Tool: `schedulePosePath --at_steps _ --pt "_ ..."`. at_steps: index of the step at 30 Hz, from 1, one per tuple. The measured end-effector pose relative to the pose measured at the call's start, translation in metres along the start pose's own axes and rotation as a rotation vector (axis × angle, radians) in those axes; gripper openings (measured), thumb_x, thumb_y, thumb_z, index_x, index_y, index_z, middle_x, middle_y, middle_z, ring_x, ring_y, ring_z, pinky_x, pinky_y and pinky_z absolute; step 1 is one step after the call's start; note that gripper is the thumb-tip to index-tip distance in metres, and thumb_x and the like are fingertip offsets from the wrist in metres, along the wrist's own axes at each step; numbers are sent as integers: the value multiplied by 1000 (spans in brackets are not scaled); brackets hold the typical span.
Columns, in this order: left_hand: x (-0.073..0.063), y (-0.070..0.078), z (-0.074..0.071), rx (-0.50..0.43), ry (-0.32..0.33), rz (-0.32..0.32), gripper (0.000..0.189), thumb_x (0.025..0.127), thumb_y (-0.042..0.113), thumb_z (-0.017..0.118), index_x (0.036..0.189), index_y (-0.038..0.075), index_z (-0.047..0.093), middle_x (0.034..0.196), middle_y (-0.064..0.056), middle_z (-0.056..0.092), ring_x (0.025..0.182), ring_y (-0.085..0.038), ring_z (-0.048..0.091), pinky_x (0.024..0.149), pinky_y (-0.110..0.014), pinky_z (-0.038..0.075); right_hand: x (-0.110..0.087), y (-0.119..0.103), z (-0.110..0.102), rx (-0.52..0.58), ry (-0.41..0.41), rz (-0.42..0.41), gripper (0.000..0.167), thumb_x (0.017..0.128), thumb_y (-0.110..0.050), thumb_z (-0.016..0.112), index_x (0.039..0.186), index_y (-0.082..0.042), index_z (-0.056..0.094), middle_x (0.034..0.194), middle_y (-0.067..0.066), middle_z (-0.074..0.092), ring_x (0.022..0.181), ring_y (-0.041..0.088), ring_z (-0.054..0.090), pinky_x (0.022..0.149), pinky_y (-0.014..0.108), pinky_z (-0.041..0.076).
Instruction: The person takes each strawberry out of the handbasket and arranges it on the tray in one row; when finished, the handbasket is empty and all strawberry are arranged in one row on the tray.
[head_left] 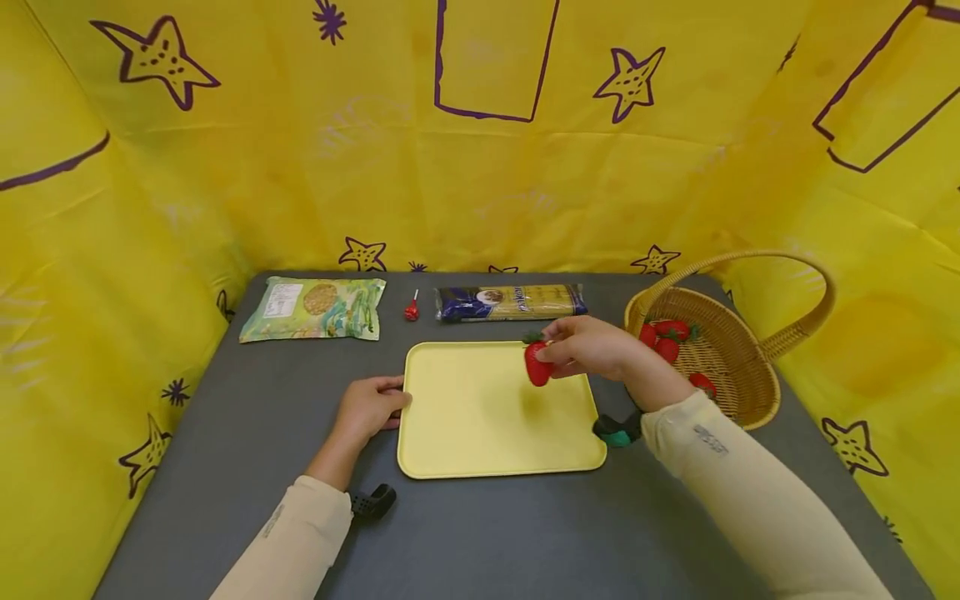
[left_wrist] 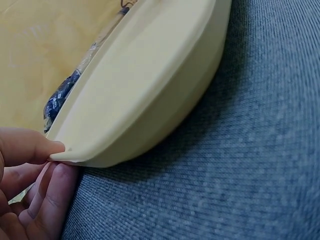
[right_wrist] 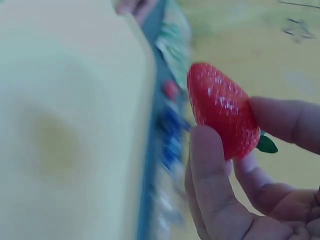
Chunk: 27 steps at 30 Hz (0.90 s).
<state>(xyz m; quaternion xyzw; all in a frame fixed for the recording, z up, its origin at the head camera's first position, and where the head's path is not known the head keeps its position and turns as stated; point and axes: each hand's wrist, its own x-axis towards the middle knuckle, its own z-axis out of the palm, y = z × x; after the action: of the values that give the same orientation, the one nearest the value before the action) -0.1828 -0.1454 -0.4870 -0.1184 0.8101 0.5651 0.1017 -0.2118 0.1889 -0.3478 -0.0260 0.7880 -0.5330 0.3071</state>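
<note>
Above the right part of a pale yellow tray (head_left: 472, 417), my right hand (head_left: 592, 346) holds a red strawberry (head_left: 537, 363) with a green leafy top. In the right wrist view the strawberry (right_wrist: 220, 110) is pinched between thumb and fingers, clear of the tray. My left hand (head_left: 371, 408) grips the tray's left edge; in the left wrist view its thumb (left_wrist: 32, 146) lies on top of the rim and fingers sit beneath. To the right stands a wicker basket (head_left: 750, 387) with a tall handle, holding several strawberries (head_left: 667, 343).
Behind the tray lie a green patterned packet (head_left: 318, 308), a red lollipop (head_left: 412, 310) and a blue and yellow pasta-like packet (head_left: 510, 302). The grey table (head_left: 480, 533) is enclosed by yellow cloth walls (head_left: 480, 192). The basket handle (head_left: 813, 275) arches up on the right.
</note>
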Motion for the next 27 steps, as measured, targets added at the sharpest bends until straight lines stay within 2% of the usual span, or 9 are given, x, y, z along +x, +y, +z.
schedulePosePath --at_steps 5,10,13,17,27 --pt "2 5 4 -1 2 6 41 86 11 73 126 4 67 106 -15 69 78 -18 69 62 -31 59 74 0 51 70 65 76 29 89 -3 69 113 4 53 112 20 59 83 25 66 84 39 57" --pt "5 6 11 -30 1 18 39 84 6 73 123 2 69 101 -14 70 74 -17 69 59 -31 59 119 -2 90 98 141 102 27 87 2 70 109 4 56 109 18 59 84 24 63 88 42 55" --pt "4 7 13 -36 4 9 38 84 6 74 121 2 69 99 -13 70 73 -18 69 59 -31 59 132 -2 106 84 166 103 31 86 2 71 113 5 57 109 18 59 85 25 64 85 42 56" --pt "1 9 12 -21 10 -10 37 84 7 75 121 3 70 97 -12 70 72 -18 69 58 -31 59 140 -4 120 67 180 90 34 85 0 72 116 7 59 111 20 60 85 27 65 80 39 58" --pt "-2 1 5 -33 41 2 35 84 5 75 119 1 70 95 -13 71 70 -18 68 57 -32 59 149 -6 140 13 204 58 32 84 -3 74 113 5 63 106 16 61 81 22 61 77 36 58"
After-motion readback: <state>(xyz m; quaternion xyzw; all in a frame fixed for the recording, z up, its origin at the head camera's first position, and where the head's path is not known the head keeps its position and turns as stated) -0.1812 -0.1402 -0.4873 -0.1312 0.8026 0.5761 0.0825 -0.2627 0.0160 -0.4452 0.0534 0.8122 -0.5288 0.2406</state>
